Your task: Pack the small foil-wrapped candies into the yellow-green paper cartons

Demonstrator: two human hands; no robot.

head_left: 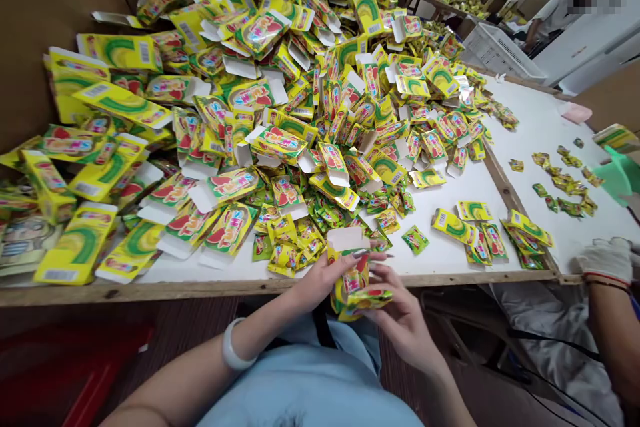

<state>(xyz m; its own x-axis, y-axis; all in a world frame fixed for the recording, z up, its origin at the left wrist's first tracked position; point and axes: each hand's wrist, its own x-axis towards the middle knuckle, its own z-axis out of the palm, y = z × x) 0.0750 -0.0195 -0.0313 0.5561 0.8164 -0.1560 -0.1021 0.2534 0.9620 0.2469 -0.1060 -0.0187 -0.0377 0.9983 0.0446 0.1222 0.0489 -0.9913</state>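
Observation:
Just over the table's front edge, my left hand [320, 280] grips a yellow and green box [347, 277] whose white flap stands up open. Close on its right, my right hand [403, 320] pinches a shiny yellow-green candy packet [370, 299] against the lower front of the box. Whether the packet is partly inside the box cannot be made out. Behind both hands lie small yellow packets [297, 243] and a single green packet [415, 239]. A large heap of yellow boxes [263, 33], many with open flaps, covers the left and middle of the table.
The wooden table edge [175, 289] runs in front of me. A wooden divider [505, 183] crosses at the right, with small packets beyond it. Another person's gloved hand [605, 260] rests near a green scoop [617, 177]. A white crate [500, 50] stands behind; a red stool [100, 373] is lower left.

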